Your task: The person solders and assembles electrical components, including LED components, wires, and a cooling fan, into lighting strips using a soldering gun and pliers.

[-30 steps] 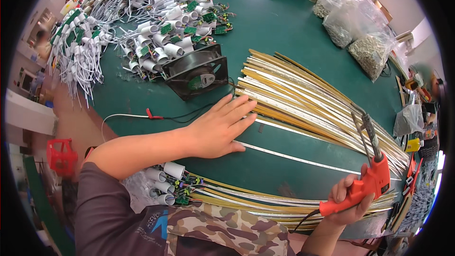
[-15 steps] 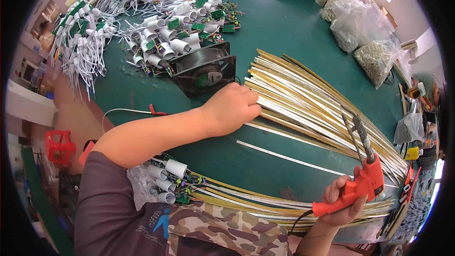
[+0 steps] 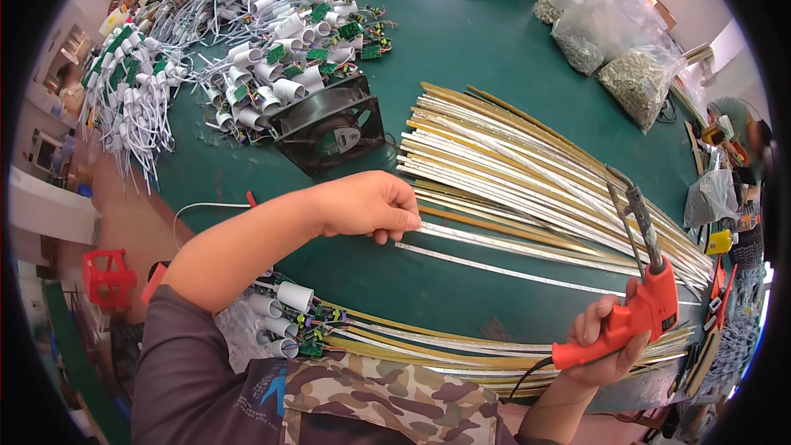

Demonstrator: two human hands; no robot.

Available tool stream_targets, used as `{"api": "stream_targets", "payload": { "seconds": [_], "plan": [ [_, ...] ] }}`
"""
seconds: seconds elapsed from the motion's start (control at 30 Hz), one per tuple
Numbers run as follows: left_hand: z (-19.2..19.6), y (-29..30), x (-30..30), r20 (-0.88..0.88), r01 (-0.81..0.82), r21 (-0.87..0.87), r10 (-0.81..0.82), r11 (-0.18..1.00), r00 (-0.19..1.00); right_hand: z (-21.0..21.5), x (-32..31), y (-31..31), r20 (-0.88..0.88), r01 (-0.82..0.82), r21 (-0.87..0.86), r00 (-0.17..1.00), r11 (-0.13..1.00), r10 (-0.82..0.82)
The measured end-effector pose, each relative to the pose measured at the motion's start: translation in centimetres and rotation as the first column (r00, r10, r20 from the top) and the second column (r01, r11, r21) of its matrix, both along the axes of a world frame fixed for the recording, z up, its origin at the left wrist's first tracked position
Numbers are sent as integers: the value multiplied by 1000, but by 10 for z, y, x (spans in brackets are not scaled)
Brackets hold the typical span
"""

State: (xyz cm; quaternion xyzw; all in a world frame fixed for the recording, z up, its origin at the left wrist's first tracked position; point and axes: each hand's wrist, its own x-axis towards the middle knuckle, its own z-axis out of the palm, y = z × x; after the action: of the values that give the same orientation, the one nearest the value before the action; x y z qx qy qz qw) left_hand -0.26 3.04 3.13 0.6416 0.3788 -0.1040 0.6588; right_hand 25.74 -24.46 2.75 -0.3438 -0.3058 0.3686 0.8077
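My left hand pinches the near end of a thin white LED strip between thumb and fingers. The rest of that strip runs to the right beside the large fanned pile of white and yellowish strips. Closer to me, another single white strip lies flat on the green table. A red soldering gun is gripped in my right hand, its metal tip pointing up and away over the strips' right ends. A black cooling fan stands beyond my left hand.
White cylindrical housings with green circuit boards and wires are heaped at far left. A smaller group of housings with attached strips lies near my body. Plastic bags of small parts sit at far right. A red stool stands on the floor.
My left hand has moved nearer to me from the pile's left end, drawing one strip away from the pile. The soldering gun has stayed in my right hand, shifting slightly.
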Motion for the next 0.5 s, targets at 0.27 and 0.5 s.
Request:
{"api": "stream_targets", "payload": {
  "seconds": [0.27,0.5],
  "plan": [
    [-6,-1,-11,10,157,47,-158,986,987,1,4,-1,-5,3,19,1000,1000,-3],
    [1,-15,1,-53,221,217,-214,951,975,1,4,0,-40,-1,14,999,1000,2]
  ]
}}
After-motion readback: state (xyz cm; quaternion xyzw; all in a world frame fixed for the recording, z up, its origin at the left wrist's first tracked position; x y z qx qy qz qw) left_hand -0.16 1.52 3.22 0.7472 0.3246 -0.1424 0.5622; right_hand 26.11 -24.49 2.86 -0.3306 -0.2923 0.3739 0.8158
